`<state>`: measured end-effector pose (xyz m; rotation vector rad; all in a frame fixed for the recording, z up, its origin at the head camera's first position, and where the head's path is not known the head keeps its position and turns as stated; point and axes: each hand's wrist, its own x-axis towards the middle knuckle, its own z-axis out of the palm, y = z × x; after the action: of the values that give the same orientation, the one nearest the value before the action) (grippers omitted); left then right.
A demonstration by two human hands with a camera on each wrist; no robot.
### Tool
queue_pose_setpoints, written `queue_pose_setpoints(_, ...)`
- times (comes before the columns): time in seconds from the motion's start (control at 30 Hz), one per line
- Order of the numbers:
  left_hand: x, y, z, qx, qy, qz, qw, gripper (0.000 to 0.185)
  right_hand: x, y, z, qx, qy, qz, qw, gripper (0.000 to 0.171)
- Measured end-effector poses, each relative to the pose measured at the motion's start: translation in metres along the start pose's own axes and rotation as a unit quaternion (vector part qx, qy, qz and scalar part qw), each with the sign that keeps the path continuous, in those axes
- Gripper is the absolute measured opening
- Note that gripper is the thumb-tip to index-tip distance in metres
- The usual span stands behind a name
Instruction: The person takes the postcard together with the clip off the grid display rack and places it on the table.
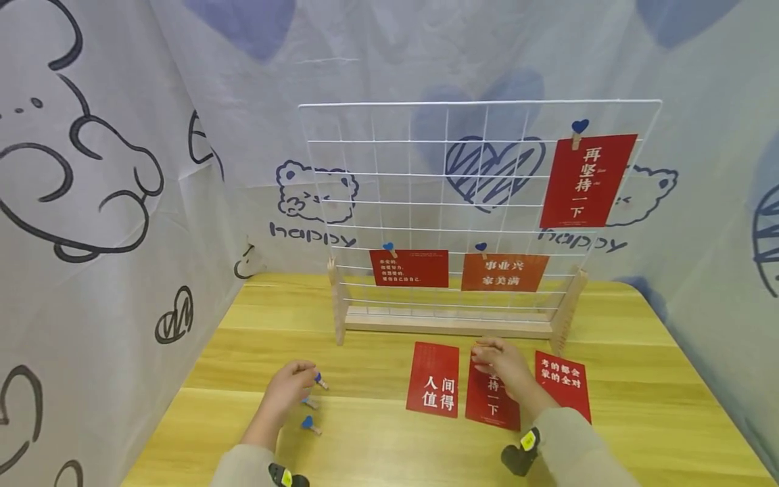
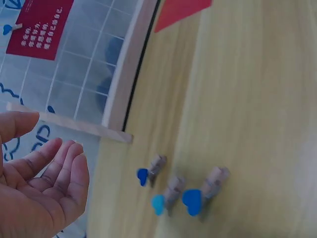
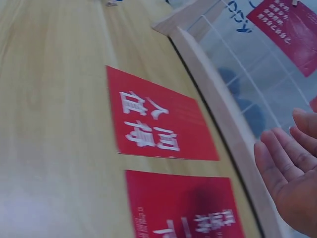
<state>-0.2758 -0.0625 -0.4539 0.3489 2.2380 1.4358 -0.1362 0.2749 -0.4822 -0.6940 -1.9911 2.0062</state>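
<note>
My left hand [image 1: 299, 379] hovers open over the wooden table [image 1: 377, 446], palm bare in the left wrist view [image 2: 44, 183]. Just right of it lie three small wooden clips with blue hearts [image 1: 310, 402] [image 2: 171, 191]; it touches none. My right hand [image 1: 489, 358] hangs over the top of the middle red card [image 1: 489, 406], fingers relaxed and holding nothing [image 3: 287, 168]. A red card [image 1: 433, 379] [image 3: 158, 124] lies to its left and another [image 1: 566, 389] to its right.
A white wire grid [image 1: 426, 169] on a wooden stand [image 1: 450, 325] rises behind the cards. Three red cards hang clipped on it: two low [image 1: 409, 268] [image 1: 504, 272], one high at the right [image 1: 587, 179]. Printed cloth walls enclose the table.
</note>
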Motion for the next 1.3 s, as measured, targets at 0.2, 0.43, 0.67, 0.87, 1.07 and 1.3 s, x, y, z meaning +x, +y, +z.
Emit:
queue_pose_setpoints(0.2,0.015,0.024,0.005,-0.01,-0.016,0.025,0.9995,0.039,0.003,-0.021,-0.017,-0.017,-0.006,-0.015,1.0,0.04)
queue_pose_setpoints(0.43,0.028,0.057,0.008,-0.004,-0.035,0.058,0.9977,0.035,0.005,-0.046,-0.034,-0.031,-0.001,-0.047,0.998,0.046)
queue_pose_setpoints(0.67,0.04,0.1,0.019,0.018,-0.045,0.089,0.9949,0.035,0.027,-0.044,-0.059,0.032,-0.034,-0.121,0.992,0.051)
queue_pose_setpoints(0.87,0.047,0.137,0.029,0.029,-0.068,0.125,0.9894,0.032,0.061,-0.029,-0.09,0.037,-0.028,-0.125,0.991,0.042)
queue_pose_setpoints(1.07,0.049,0.169,0.04,0.044,-0.088,0.153,0.9833,0.032,0.054,-0.051,-0.099,0.02,-0.026,-0.117,0.993,0.044)
queue_pose_setpoints(1.3,0.054,0.199,0.054,0.058,-0.109,0.181,0.9757,0.033,0.004,-0.118,-0.08,-0.087,0.025,-0.076,0.993,0.049)
